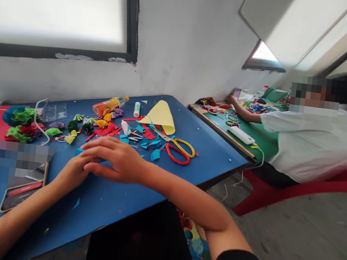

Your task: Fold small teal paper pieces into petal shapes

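Blue paper scraps (155, 155) strewn on bench (105, 193) beside scissors (167, 138), handles rightward, perhaps for easy reach; right hand (117, 159) loosely uncurled, draped over left hand (73, 169), probably resting; left grip hidden, impossible to judge.

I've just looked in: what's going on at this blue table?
The person's right hand lies across the left hand over the blue table; no held object shows, though the left fingers are mostly hidden. Beyond, scissors with one red and one yellow handle lie near a curled pale-yellow paper sheet, among blue and red paper scraps. Nearby, a co-worker in a white top seems to hold a rectangular phone.
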Action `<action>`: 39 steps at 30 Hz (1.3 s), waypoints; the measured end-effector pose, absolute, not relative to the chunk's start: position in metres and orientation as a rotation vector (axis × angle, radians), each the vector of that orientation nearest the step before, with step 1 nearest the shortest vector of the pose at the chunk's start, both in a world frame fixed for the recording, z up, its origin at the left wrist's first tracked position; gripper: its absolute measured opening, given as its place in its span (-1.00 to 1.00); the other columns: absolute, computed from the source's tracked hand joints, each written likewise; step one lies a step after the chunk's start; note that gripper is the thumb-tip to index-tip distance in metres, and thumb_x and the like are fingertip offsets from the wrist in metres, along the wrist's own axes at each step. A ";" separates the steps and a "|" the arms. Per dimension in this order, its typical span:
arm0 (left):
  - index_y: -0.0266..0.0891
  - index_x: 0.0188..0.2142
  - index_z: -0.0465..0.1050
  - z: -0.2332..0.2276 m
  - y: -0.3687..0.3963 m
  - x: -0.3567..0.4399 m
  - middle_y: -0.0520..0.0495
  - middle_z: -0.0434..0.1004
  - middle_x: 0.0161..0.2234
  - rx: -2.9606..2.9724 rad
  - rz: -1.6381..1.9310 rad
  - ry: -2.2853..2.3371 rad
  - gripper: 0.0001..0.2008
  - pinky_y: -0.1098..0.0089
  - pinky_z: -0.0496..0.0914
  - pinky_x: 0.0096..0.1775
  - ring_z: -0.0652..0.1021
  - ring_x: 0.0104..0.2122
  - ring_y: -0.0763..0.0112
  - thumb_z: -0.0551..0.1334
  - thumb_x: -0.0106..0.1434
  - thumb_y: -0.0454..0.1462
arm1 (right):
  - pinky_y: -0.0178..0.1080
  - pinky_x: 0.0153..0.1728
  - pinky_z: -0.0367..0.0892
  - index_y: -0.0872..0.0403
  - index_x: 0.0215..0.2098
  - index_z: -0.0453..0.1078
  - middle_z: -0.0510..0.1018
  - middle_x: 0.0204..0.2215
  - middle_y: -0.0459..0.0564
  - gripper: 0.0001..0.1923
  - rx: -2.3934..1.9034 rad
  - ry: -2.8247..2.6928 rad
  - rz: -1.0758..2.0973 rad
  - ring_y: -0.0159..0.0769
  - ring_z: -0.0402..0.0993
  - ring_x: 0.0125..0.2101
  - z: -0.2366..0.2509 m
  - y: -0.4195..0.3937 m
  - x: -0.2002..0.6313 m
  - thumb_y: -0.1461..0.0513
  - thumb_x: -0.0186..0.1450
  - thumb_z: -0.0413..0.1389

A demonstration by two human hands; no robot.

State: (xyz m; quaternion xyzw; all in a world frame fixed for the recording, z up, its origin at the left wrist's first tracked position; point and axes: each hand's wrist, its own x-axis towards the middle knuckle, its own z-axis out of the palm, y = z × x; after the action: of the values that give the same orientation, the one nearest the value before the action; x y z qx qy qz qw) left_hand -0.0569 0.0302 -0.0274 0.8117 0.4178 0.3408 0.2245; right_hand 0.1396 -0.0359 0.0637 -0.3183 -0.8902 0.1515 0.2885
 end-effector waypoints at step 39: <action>-0.32 -0.33 0.49 -0.002 0.024 -0.049 -0.04 0.43 -0.39 2.428 0.517 1.004 -0.90 0.53 0.30 -0.35 0.43 -0.44 0.53 0.21 0.19 -0.33 | -0.30 -0.31 0.30 0.13 -0.32 0.43 0.42 -0.36 0.01 -0.92 -0.845 -2.607 0.363 -0.32 0.39 -0.38 -0.002 0.029 0.150 0.33 0.23 0.10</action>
State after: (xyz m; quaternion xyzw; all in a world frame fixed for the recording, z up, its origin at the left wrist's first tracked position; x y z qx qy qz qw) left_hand -0.0491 0.0240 -0.0015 0.8825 0.3649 0.1877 0.2297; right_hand 0.1501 0.0292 -0.0016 -0.3002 -0.9263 0.1291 0.1875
